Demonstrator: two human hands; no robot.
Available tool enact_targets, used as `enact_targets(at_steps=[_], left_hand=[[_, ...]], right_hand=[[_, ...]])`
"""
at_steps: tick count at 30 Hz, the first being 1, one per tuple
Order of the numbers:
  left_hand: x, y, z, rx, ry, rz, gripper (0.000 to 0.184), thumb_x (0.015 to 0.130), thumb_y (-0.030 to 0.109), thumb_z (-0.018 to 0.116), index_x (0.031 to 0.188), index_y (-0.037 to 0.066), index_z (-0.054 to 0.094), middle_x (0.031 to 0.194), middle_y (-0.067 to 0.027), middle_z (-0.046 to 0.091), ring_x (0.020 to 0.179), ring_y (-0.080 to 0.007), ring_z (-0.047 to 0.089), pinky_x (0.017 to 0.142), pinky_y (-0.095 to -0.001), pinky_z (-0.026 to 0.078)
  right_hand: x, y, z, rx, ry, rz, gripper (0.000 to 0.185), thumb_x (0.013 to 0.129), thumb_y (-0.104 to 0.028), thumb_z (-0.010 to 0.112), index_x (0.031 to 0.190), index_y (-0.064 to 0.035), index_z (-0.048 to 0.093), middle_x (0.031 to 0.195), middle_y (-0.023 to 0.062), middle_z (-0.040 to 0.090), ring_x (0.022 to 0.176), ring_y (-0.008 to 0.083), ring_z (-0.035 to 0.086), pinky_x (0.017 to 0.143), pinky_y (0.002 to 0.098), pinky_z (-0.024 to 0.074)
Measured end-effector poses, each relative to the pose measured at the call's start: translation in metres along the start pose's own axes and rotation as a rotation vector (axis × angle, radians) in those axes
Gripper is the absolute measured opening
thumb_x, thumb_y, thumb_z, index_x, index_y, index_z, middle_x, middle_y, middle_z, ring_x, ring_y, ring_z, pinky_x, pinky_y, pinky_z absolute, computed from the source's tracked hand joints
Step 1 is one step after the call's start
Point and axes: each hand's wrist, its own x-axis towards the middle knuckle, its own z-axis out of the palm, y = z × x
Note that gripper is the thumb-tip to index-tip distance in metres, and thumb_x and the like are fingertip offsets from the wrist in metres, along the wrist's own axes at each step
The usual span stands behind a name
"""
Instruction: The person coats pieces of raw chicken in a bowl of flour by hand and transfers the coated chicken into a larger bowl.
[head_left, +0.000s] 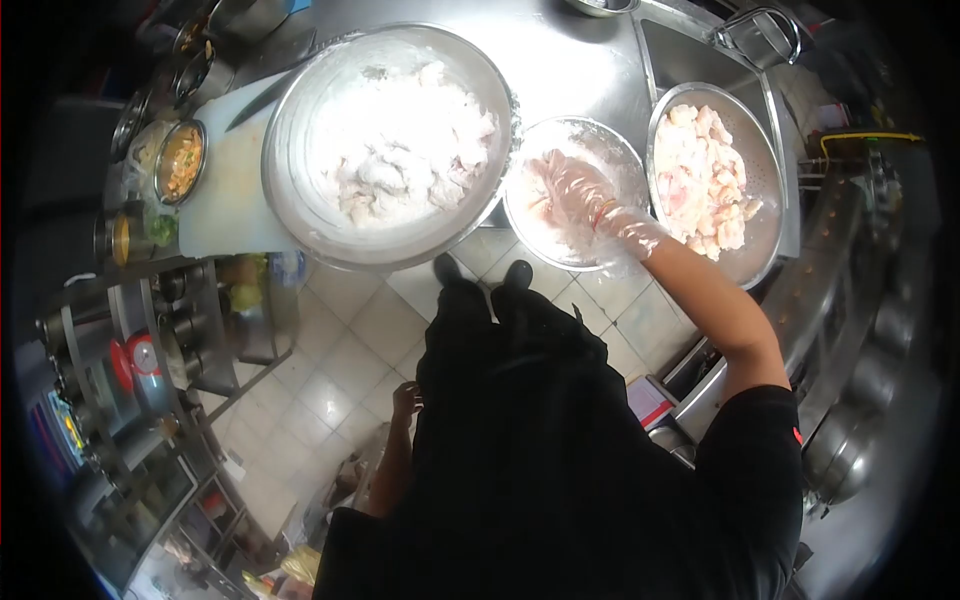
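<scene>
With twelve o'clock straight away from the body, the bare left hand [408, 398] hangs low beside the black clothing [520, 440], fingers loosely bent; whether they hold anything I cannot tell; the right hand [580, 195], in a clear plastic glove [632, 228], is down in the small bowl [628, 172] among white powder [592, 143], its forearm coming in from four o'clock; its fingertips point toward ten, and whether they are spread or closed on a piece cannot be made out.

From those fingers the raw pale pieces [705, 180] lie at three o'clock in a perforated colander [766, 185], whose long axis runs roughly eleven to five; the white-coated pieces [400, 170] lie at nine in the large bowl [295, 190], just beside the small one; the right hand is much the nearer to both, the left hanging off at seven.

Beyond, the steel counter [565, 60] stretches toward twelve; a cutting board [225, 190] with a dark knife [258, 103] lies at nine, past the large bowl; the sink [690, 55] is at one; tiled floor [335, 330] and crowded shelves [120, 330] fill seven to eight.
</scene>
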Motion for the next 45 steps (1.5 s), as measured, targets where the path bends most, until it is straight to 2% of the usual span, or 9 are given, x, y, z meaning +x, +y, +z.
enact_targets(at_steps=[7,9,16,26,32,34,36,40,45], left_hand=[[0.110,-0.080,0.011,0.509,0.052,0.586,0.022,0.086,0.015,0.042,0.094,0.002,0.057,0.082,-0.0087,0.061,0.074,-0.0190,0.059,0.059,-0.0311,0.045],[0.096,-0.018,0.026,-0.118,-0.054,0.297,0.022,0.082,0.014,0.045,0.096,0.001,0.058,0.082,-0.0081,0.061,0.073,-0.0162,0.058,0.059,-0.0292,0.045],[0.073,0.141,0.009,-0.159,-0.052,0.090,0.024,0.081,0.013,0.048,0.102,0.003,0.054,0.073,-0.0071,0.059,0.061,-0.0143,0.056,0.054,-0.0247,0.043],[0.016,0.231,0.038,-0.020,-0.167,0.632,0.016,0.081,-0.001,0.050,0.095,0.001,0.056,0.080,-0.0067,0.059,0.072,-0.0133,0.058,0.065,-0.0256,0.048],[-0.104,0.371,0.134,-0.279,-0.852,0.490,0.024,0.089,0.017,0.046,0.104,-0.001,0.052,0.086,-0.0122,0.059,0.075,-0.0186,0.061,0.068,-0.0262,0.048],[-0.111,0.385,0.159,-0.367,-0.774,0.408,0.021,0.089,0.015,0.046,0.095,-0.004,0.052,0.084,-0.0143,0.060,0.071,-0.0198,0.062,0.065,-0.0280,0.050],[-0.108,0.385,0.175,-0.397,-0.725,0.389,0.020,0.089,0.014,0.046,0.090,-0.006,0.052,0.082,-0.0154,0.060,0.068,-0.0205,0.062,0.063,-0.0288,0.051],[-0.108,0.382,0.184,-0.414,-0.652,0.483,0.020,0.087,0.009,0.047,0.080,-0.008,0.053,0.078,-0.0181,0.061,0.063,-0.0216,0.062,0.060,-0.0299,0.052],[-0.108,0.386,0.184,-0.389,-0.650,0.497,0.019,0.087,0.008,0.048,0.080,-0.009,0.054,0.078,-0.0187,0.061,0.062,-0.0217,0.062,0.060,-0.0296,0.052]], right_hand=[[-0.016,0.042,-0.021,0.536,0.270,0.035,0.035,0.077,-0.021,0.057,0.108,-0.0045,0.054,0.098,0.0161,0.060,0.088,0.0293,0.059,0.079,0.0358,0.0449],[-0.037,0.030,-0.047,0.353,0.322,-0.006,0.036,0.076,-0.012,0.057,0.111,-0.0045,0.052,0.098,0.0174,0.060,0.090,0.0316,0.058,0.081,0.0372,0.0443],[-0.064,0.015,-0.030,0.182,0.166,0.051,0.035,0.078,-0.023,0.055,0.107,-0.0033,0.054,0.092,0.0184,0.060,0.086,0.0318,0.058,0.076,0.0373,0.0463],[-0.039,0.012,0.044,-0.147,0.140,-0.262,0.036,0.080,-0.030,0.051,0.102,-0.0014,0.053,0.094,0.0133,0.056,0.091,0.0260,0.052,0.084,0.0366,0.0397],[-0.038,0.019,0.027,-0.252,0.024,-0.501,0.024,0.082,-0.022,0.047,0.097,-0.0047,0.055,0.091,0.0101,0.057,0.089,0.0208,0.054,0.083,0.0344,0.0415],[-0.040,0.017,0.060,0.584,0.131,-0.431,0.029,0.084,-0.020,0.045,0.106,-0.0033,0.053,0.102,0.0085,0.054,0.100,0.0201,0.049,0.087,0.0331,0.0393],[-0.031,0.024,0.113,-0.147,0.355,-0.361,0.031,0.086,-0.019,0.041,0.110,-0.0028,0.053,0.108,0.0108,0.054,0.101,0.0202,0.051,0.087,0.0321,0.0388],[-0.013,-0.021,0.055,0.038,-0.258,0.078,0.032,0.082,-0.014,0.042,0.110,-0.0027,0.053,0.107,0.0134,0.054,0.097,0.0207,0.051,0.087,0.0311,0.0390],[-0.014,-0.005,0.045,0.235,-0.093,-0.046,0.033,0.079,-0.017,0.050,0.108,-0.0014,0.053,0.103,0.0139,0.056,0.095,0.0239,0.053,0.084,0.0326,0.0410]])
